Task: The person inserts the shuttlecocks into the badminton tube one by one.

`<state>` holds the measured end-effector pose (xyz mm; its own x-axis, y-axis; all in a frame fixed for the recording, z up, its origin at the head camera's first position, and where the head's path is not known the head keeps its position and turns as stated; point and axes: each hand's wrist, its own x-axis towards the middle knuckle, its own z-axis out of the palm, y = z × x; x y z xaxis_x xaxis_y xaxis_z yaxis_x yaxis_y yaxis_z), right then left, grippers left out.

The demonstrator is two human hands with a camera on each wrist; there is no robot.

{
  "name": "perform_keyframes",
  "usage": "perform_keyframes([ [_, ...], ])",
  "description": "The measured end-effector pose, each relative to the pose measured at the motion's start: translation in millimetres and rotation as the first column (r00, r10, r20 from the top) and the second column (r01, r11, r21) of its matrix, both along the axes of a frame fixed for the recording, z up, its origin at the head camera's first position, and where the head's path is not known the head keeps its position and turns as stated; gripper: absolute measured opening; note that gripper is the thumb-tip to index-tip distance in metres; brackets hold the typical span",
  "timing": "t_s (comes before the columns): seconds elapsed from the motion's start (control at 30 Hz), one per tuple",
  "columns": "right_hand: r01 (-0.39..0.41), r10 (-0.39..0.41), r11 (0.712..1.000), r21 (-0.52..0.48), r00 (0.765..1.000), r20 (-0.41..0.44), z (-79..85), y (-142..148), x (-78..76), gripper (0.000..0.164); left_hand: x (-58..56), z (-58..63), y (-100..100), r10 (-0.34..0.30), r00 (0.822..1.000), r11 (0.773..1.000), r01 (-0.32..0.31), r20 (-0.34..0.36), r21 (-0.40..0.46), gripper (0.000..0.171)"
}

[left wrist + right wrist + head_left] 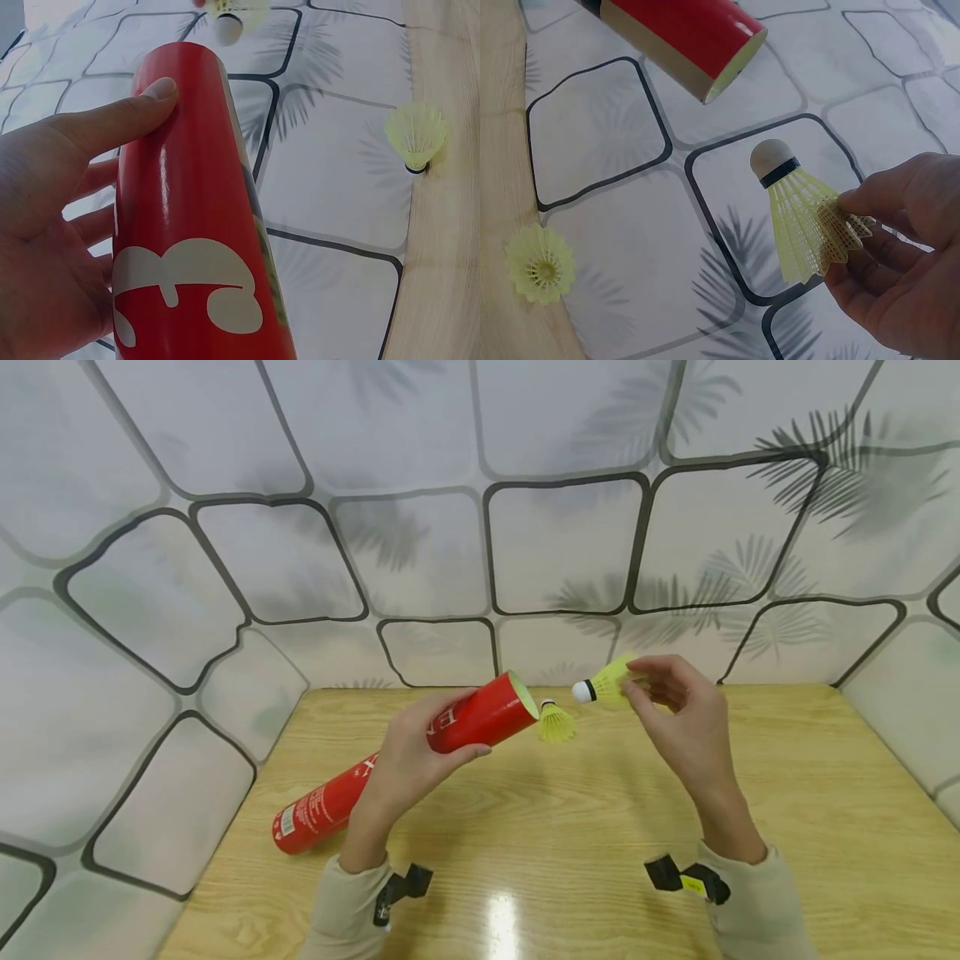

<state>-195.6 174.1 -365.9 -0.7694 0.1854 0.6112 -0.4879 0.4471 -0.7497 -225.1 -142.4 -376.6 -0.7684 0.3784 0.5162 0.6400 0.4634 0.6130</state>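
Note:
A long red shuttlecock tube (480, 714) is gripped by my left hand (408, 760), tilted with its mouth up and to the right. In the left wrist view the thumb lies across the red tube (187, 187). My right hand (690, 727) pinches a yellow shuttlecock (611, 683) by its skirt, its white cork pointing left toward the tube's mouth, a gap apart. The right wrist view shows the held shuttlecock (799, 217) and the tube's pale inside (739, 67). A second yellow shuttlecock (557, 722) rests on the table just beyond the tube's mouth.
The wooden table (525, 827) meets a patterned wall (562, 543) at the back, with more wall at the left (112, 735) and right. Dark camera mounts sit on both wrists.

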Motion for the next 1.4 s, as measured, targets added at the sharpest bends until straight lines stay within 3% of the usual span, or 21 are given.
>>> perform_keyframes([
  [0.43, -0.146, 0.130, 0.984, -0.103, 0.981, -0.145, 2.4, -26, 4.2, 0.026, 4.1, 1.0, 6, -0.025, 1.000, 0.999, 0.025, -0.002, -0.023, 0.067],
  [0.73, -0.186, 0.176, 0.981, -0.048, 0.971, -0.163, -4.8, -47, 3.2, 0.029, 5.2, 0.4, 10, -0.035, 0.999, 0.998, 0.035, 0.009, -0.045, 0.068],
  [1.07, -0.216, 0.216, 0.976, 0.018, 0.971, -0.103, -12.3, -63, 4.8, 0.025, 5.5, 1.1, 14, -0.066, 0.997, 0.997, 0.065, -0.028, -0.045, 0.067],
  [1.27, -0.281, 0.279, 0.960, -0.010, 0.957, -0.077, -15.3, -67, 5.6, 0.026, 5.6, 0.3, 13, -0.060, 0.997, 0.997, 0.057, -0.046, -0.052, 0.068],
  [1.4, -0.357, 0.356, 0.932, -0.058, 0.934, -0.030, -16.2, -69, 5.5, 0.025, 6.6, 0.2, 12, -0.056, 0.997, 0.997, 0.054, -0.048, -0.046, 0.067],
])
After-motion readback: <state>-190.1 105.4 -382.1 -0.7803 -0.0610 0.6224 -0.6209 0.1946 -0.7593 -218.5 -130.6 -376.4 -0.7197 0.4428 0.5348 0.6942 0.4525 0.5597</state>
